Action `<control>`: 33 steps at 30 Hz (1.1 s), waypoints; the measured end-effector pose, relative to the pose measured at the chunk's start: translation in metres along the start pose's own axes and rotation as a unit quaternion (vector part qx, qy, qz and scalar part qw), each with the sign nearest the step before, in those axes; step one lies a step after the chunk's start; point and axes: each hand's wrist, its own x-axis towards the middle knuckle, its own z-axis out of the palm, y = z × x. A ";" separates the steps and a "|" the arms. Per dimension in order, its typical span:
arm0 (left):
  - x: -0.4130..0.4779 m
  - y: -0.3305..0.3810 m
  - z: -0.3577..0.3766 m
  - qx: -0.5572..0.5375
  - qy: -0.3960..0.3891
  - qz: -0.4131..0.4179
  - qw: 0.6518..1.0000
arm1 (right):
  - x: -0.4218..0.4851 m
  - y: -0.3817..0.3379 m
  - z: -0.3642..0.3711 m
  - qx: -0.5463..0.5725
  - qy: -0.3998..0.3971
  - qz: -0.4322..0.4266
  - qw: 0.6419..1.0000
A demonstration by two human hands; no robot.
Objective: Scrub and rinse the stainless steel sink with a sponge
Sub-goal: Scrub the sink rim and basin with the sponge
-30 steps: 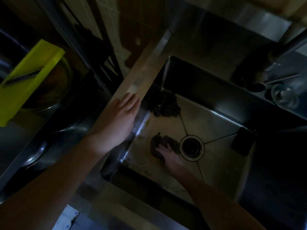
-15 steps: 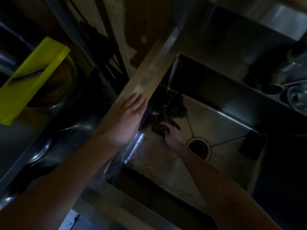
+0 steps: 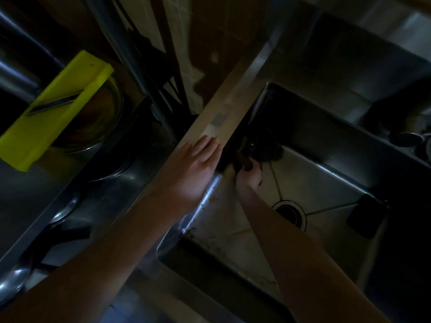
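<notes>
Left hand (image 3: 193,169): flat, fingers straight, resting on sink (image 3: 314,183) rim | right hand (image 3: 249,177): curled round dark sponge (image 3: 243,160) | sponge location: basin floor, far-left corner, against wall | lighting: dim

Far-left corner of stainless steel sink (image 3: 326,183) blocked by dark tangled clump (image 3: 265,148). Black rectangular block (image 3: 365,216) vs right wall. Right forearm (image 3: 279,234) crosses near side diag. Floor btwn round drain (image 3: 290,214) & block open.
</notes>
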 end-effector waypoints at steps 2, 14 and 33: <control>0.001 0.000 0.001 -0.005 0.002 0.001 1.000 | -0.009 -0.005 0.018 0.002 -0.013 -0.019 1.000; 0.001 0.003 -0.004 0.020 -0.004 0.009 1.000 | -0.030 0.050 -0.021 -0.262 -0.297 -0.256 0.882; 0.002 0.004 -0.002 0.019 0.004 0.000 1.000 | 0.002 0.025 -0.015 -0.204 -0.203 -0.187 0.939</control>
